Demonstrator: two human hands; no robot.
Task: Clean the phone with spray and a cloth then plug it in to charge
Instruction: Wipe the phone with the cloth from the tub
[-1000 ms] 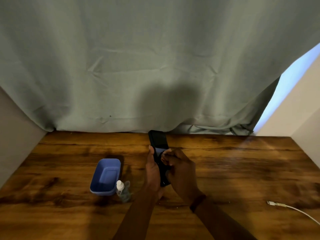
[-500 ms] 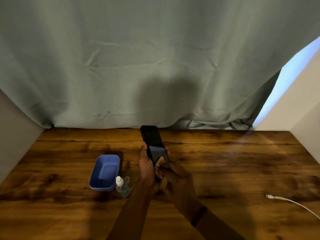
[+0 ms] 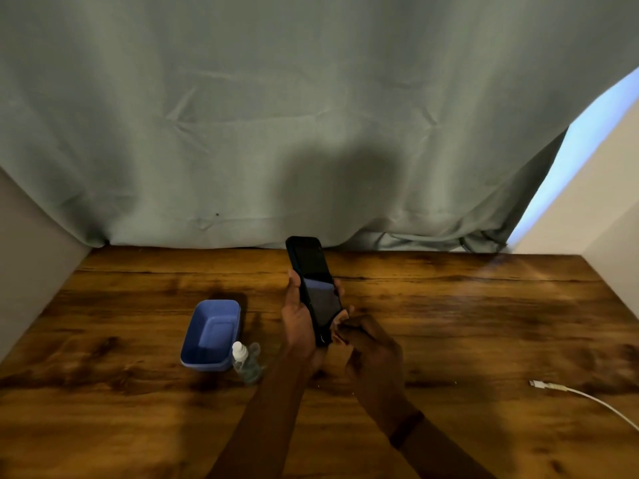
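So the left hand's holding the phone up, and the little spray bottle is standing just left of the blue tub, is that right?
Not quite. In the head view the left hand does hold the phone up, but the spray bottle stands just right of the blue tub, at its near corner.

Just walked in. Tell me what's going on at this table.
A person holds a dark phone up in the left hand, screen toward them. The right hand is at its lower edge; no cloth is visible there. A small spray bottle stands beside a blue tub on the wooden table. The white charging cable lies loose at the right, not plugged in.
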